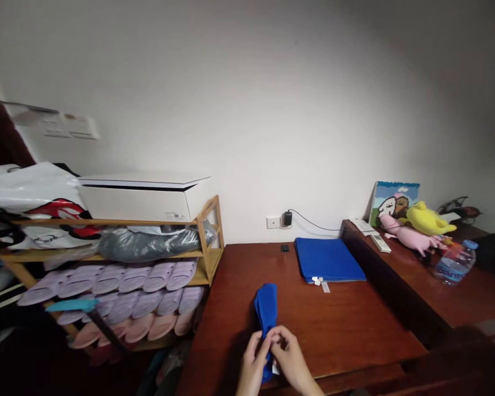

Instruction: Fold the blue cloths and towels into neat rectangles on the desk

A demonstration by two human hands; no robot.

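A narrow blue cloth bundle (266, 305) stretches away from the front edge of the brown table. Around its middle, my left hand (253, 357) is closed on it from the left. My right hand (289, 355) pinches it from the right, its fingertips meeting those of my left hand. A small white tag shows below my fingers. Farther back on the table lies a flat, folded blue cloth (329, 259) with white tags at its front edge.
A wooden rack (208, 242) at the left holds a white box (140, 201) and rows of slippers (132, 279). On the right-hand desk (421, 280) are a remote (380, 243), plush toys (414, 236) and a bottle (456, 265). A charger (287, 218) is in the wall socket.
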